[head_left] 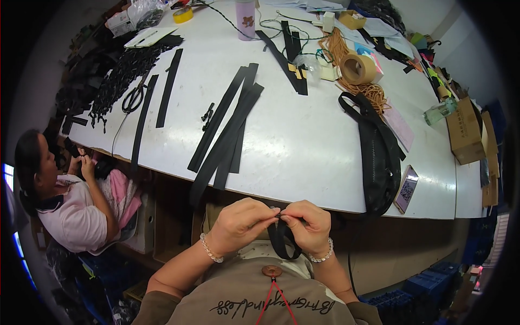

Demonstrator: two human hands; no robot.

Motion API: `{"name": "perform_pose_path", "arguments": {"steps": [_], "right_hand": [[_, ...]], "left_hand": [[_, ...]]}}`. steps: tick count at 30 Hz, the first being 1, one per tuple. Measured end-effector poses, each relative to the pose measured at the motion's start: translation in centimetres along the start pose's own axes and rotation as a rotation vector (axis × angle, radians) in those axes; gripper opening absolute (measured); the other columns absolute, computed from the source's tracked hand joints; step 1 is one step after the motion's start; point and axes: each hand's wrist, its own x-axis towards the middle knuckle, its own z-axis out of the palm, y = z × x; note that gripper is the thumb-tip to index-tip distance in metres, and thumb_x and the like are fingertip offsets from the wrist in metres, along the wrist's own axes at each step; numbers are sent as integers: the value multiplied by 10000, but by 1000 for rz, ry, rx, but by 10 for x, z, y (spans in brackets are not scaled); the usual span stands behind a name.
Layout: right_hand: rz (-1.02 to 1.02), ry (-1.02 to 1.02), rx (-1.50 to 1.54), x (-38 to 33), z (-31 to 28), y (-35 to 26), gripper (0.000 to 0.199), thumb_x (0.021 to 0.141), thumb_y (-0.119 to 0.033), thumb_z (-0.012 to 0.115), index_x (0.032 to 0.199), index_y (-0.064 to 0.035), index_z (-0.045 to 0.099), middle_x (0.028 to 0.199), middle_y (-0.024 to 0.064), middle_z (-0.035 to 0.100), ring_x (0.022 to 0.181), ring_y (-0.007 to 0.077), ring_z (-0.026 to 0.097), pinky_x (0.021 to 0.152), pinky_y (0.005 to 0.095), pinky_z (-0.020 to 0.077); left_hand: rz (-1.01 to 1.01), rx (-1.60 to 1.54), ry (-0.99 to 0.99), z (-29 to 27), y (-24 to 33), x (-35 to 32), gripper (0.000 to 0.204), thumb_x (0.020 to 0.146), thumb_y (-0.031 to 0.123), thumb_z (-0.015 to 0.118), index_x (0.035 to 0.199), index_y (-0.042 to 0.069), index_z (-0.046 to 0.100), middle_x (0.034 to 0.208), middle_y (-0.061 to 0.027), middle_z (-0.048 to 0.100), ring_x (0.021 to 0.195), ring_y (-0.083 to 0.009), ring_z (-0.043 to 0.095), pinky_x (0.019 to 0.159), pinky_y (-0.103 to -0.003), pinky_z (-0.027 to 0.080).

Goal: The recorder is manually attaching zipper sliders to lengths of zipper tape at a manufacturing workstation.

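In front of my chest, just off the table's near edge, both hands pinch the ends of a looped black zipper tape (283, 242). The fingertips of my left hand (244, 222) meet those of my right hand (310, 223) at the pinched ends, and the loop hangs below between them. Anything small in the fingertips is hidden. Ahead on the table lie several flat black zipper strips (227, 130), crossing one another, one poking over the near edge. Close to them are a few small black zipper sliders (207, 115).
A long black bag (375, 157) and a phone (406, 189) lie at the table's (309, 146) right. Scissors (133, 99) and a pile of black cords (122, 81) are far left. Tape rolls (358, 69), cord and a tumbler (245, 20) stand farther back. A co-worker (81, 206) sits left.
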Motion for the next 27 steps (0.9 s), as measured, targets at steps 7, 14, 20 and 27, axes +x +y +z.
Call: {"name": "perform_pose_path", "arguments": {"steps": [7,14,20,27], "right_hand": [[21,105,164,-15,10,12,69,755,46,675,811,20,643,771,104,643,667,161,602,594,241,469],[-81,161,134,-14,11,11,100,763,33,685,856,15,652,791,111,641,687,180,608,613,255,484],[-175,194,70,-15,11,17,104,764,28,686,859,20,646,772,122,637,668,208,612,606,269,491],[-198,212,55,-17,12,20,99,773,22,680,865,19,644,780,128,641,681,222,621,614,280,500]], "left_hand": [[18,3,4,2,1,-1,201,694,-5,754,877,30,678,763,-73,654,668,-176,631,561,-255,506],[-174,-282,40,15,-12,-10,197,716,-2,736,907,0,686,833,-99,680,730,-172,648,649,-254,511],[-280,-426,82,23,-20,-16,172,717,-36,723,882,-8,681,842,-108,686,768,-179,667,690,-259,527],[-173,-340,66,25,-22,-14,150,707,-42,726,821,-3,637,828,-100,676,767,-185,663,691,-265,525]]}}
